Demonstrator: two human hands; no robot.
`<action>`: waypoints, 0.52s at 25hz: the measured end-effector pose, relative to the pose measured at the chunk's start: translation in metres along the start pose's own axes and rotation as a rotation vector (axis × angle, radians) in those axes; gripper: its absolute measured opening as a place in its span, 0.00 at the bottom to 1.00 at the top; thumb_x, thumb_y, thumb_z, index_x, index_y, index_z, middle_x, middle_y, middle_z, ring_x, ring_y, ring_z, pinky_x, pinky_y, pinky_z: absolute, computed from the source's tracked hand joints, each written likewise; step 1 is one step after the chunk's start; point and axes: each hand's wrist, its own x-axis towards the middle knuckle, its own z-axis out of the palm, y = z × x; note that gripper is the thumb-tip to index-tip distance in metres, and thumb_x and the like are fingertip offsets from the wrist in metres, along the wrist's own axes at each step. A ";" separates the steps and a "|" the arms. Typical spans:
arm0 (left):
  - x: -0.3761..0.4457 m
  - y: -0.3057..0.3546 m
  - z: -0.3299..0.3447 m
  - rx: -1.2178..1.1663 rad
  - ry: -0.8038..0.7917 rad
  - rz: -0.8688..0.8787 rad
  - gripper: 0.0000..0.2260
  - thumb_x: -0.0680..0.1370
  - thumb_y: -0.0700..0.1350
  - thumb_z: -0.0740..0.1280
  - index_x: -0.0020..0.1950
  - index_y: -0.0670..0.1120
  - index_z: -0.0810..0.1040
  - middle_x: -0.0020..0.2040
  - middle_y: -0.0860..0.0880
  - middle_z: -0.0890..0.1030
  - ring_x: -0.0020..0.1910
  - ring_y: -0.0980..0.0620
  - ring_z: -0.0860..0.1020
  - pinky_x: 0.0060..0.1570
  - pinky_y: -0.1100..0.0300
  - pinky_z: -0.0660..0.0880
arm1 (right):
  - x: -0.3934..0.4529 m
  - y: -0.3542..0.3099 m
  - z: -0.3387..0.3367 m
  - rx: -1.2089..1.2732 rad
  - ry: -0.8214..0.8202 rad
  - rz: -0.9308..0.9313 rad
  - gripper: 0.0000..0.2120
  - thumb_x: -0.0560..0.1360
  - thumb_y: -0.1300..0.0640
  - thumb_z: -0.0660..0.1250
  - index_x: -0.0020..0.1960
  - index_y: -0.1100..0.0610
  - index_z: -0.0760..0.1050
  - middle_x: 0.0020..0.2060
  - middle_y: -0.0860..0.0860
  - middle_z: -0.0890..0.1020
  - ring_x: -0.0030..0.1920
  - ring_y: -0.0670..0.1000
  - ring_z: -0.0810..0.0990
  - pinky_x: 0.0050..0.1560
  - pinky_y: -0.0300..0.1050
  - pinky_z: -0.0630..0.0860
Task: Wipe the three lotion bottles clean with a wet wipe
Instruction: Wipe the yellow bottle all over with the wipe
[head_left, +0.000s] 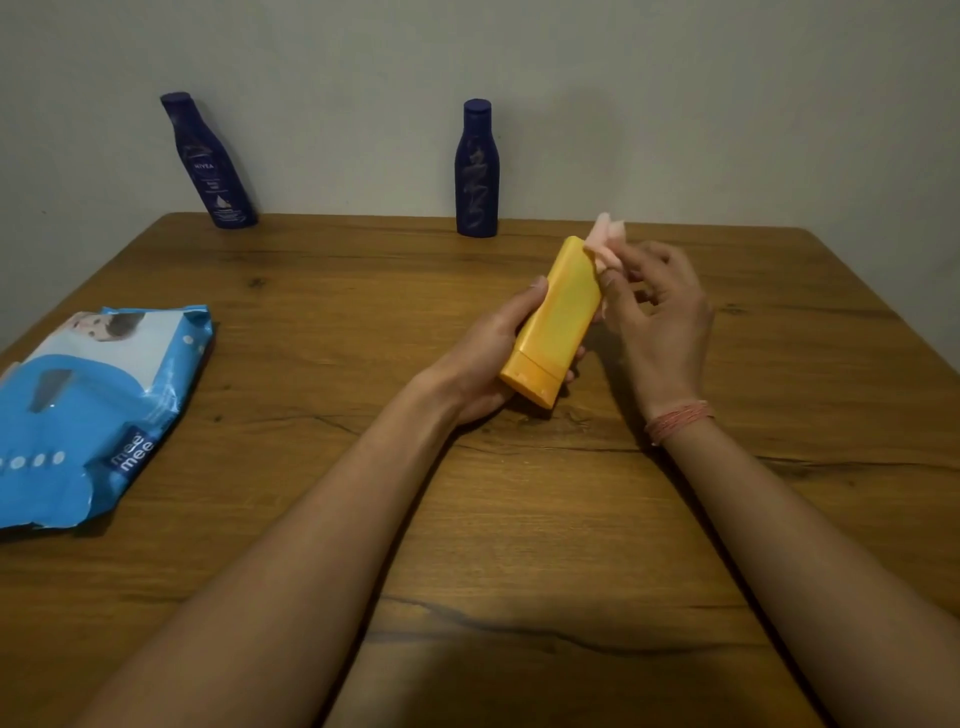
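Currently left hand (488, 353) grips yellow bottle (556, 322); right hand (660, 312) pinches wipe (605, 236) (rotate bottle, wipe lengthwise).

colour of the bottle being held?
Yellow-orange bottle, held in the left hand; head view.

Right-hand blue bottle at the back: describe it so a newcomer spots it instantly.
Follow the wooden table to its far edge by the wall. Two dark blue bottles stand there; take the blue bottle nearer the middle, beyond the yellow bottle held in the hands. It stands straight with no readable label, while the Nivea bottle appears tilted.
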 end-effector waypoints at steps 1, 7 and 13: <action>0.001 -0.001 -0.001 -0.025 0.018 0.016 0.17 0.84 0.56 0.54 0.67 0.49 0.71 0.55 0.43 0.80 0.47 0.48 0.80 0.46 0.54 0.78 | -0.003 -0.002 0.003 -0.019 -0.037 -0.040 0.14 0.78 0.56 0.67 0.64 0.54 0.77 0.56 0.47 0.75 0.51 0.40 0.75 0.49 0.28 0.74; 0.008 0.000 -0.019 -0.332 0.172 0.079 0.27 0.83 0.60 0.56 0.66 0.39 0.76 0.50 0.42 0.83 0.48 0.46 0.83 0.52 0.50 0.79 | -0.025 -0.029 0.018 0.148 -0.453 -0.276 0.09 0.78 0.57 0.65 0.56 0.55 0.80 0.49 0.49 0.82 0.48 0.46 0.79 0.49 0.43 0.78; 0.007 -0.002 -0.008 -0.138 0.126 0.078 0.22 0.84 0.56 0.55 0.68 0.43 0.74 0.56 0.40 0.82 0.51 0.44 0.82 0.51 0.50 0.79 | -0.010 -0.021 0.007 0.316 -0.153 0.151 0.08 0.76 0.61 0.69 0.53 0.55 0.73 0.49 0.50 0.80 0.46 0.43 0.80 0.44 0.37 0.77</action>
